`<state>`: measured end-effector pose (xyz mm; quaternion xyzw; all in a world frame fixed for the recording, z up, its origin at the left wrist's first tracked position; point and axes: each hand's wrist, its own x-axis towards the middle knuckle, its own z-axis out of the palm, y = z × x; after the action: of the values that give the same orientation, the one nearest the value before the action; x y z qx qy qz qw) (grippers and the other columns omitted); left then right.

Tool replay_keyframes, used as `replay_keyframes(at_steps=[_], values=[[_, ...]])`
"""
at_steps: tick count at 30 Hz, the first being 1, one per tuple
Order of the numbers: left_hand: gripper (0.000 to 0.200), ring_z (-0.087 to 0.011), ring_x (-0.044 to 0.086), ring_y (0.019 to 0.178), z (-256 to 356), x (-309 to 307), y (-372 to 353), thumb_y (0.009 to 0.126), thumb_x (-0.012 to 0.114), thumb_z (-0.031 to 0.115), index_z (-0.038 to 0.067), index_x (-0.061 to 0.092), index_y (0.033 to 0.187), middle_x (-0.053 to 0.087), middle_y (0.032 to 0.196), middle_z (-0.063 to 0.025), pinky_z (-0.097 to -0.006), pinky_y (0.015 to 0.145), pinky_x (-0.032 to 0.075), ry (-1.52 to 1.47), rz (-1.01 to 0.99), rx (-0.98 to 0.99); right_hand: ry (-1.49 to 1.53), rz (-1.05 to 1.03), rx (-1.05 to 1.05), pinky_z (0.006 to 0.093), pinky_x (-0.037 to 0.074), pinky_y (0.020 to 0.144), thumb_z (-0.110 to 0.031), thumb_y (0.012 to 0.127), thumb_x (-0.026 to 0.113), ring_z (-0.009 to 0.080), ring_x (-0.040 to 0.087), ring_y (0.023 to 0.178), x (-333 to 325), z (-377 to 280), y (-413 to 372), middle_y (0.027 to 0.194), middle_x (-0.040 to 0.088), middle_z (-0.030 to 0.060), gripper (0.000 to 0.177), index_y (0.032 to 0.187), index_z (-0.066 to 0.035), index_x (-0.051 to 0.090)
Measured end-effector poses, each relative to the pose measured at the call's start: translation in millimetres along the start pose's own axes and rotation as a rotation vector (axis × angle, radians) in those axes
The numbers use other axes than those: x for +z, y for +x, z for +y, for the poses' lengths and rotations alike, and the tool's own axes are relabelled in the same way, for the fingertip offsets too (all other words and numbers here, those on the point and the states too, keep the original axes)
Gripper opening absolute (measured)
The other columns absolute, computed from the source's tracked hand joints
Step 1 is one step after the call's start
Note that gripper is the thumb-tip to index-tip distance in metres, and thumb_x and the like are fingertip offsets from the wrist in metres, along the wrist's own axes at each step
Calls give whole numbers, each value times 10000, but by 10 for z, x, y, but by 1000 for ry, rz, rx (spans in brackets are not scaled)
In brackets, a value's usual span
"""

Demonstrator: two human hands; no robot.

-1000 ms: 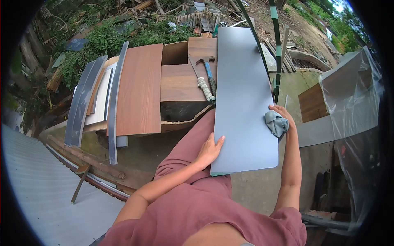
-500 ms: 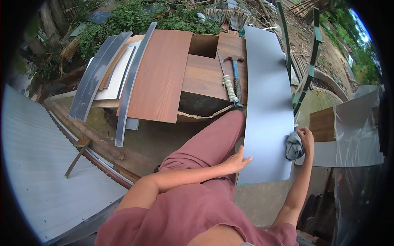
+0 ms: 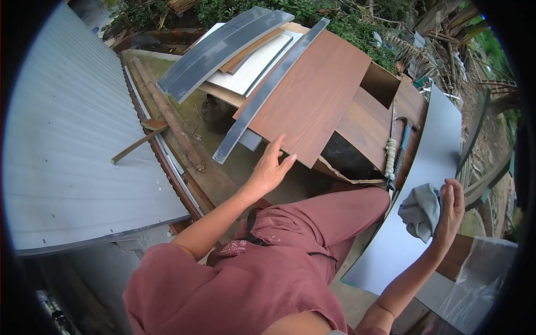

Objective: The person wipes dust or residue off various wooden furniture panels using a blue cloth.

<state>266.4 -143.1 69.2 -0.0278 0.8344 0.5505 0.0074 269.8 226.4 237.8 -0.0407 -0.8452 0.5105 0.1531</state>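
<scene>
My left hand (image 3: 271, 171) reaches to the near edge of a reddish-brown wood-grain board (image 3: 312, 92). Its fingers are spread, with the thumb and fingertips right at the board's edge. A crumpled grey cloth (image 3: 420, 213) is gripped in my right hand (image 3: 451, 211), held over a long pale blue-grey panel (image 3: 430, 148). Between the two boards, a hammer (image 3: 403, 146) with a blue handle lies beside a blade (image 3: 390, 153) whose handle is wrapped in pale cord, both on a brown wooden surface (image 3: 363, 120).
A narrow grey strip (image 3: 268, 95) lies along the brown board's left side. Further left are a white panel (image 3: 251, 70) and dark grey strips (image 3: 223, 50). Corrugated metal sheeting (image 3: 84, 151) fills the left. Clear plastic sheeting (image 3: 480, 279) hangs at lower right.
My left hand has moved from beside the pale panel to the brown board's edge. My right hand has lifted the cloth from the panel's right edge. The view has turned left.
</scene>
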Motion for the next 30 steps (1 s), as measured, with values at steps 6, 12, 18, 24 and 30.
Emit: replay_keyframes(at_steps=[6, 12, 18, 24, 30], values=[[609, -424, 465, 1093, -786, -990, -18, 885, 541, 357, -39, 356, 1309, 466, 1194, -275, -456, 930, 378, 516, 381, -66, 627, -97, 71, 170, 394, 655, -291, 928, 540, 33, 482, 742, 1617, -40, 441, 813, 520, -26, 251, 1016, -59, 580], [560, -279, 631, 816, -1260, -1125, -85, 863, 584, 392, -50, 489, 1193, 627, 897, -183, -363, 753, 487, 117, 162, -324, 402, -149, 25, 283, 453, 766, -325, 886, 582, 161, 537, 881, 2877, 507, 394, 995, 538, 94, 372, 1153, -70, 540], [412, -135, 628, 718, -860, -1224, -144, 856, 617, 360, -3, 564, 1046, 618, 825, -71, -243, 650, 504, -256, 50, -572, -448, -308, -532, 457, 334, 970, -302, 749, 693, 394, 350, 1220, 3202, 775, -71, 1367, 323, 187, 604, 1291, -175, 459], [325, -214, 633, 880, -696, -1051, -279, 892, 579, 286, 21, 517, 1070, 599, 1033, -132, -306, 763, 529, -843, 161, -436, -537, -282, -552, 401, 420, 822, -99, 756, 639, 317, 524, 1008, 3207, 933, -53, 1098, 534, 110, 344, 1087, -174, 582], [434, -324, 594, 1026, -373, -981, -363, 926, 509, 211, -8, 377, 1278, 486, 1273, -177, -362, 849, 520, -957, -111, -373, 68, -342, -304, 372, 449, 802, -78, 795, 582, 325, 553, 923, 3011, 311, -74, 1020, 537, 160, 312, 1101, -137, 569]])
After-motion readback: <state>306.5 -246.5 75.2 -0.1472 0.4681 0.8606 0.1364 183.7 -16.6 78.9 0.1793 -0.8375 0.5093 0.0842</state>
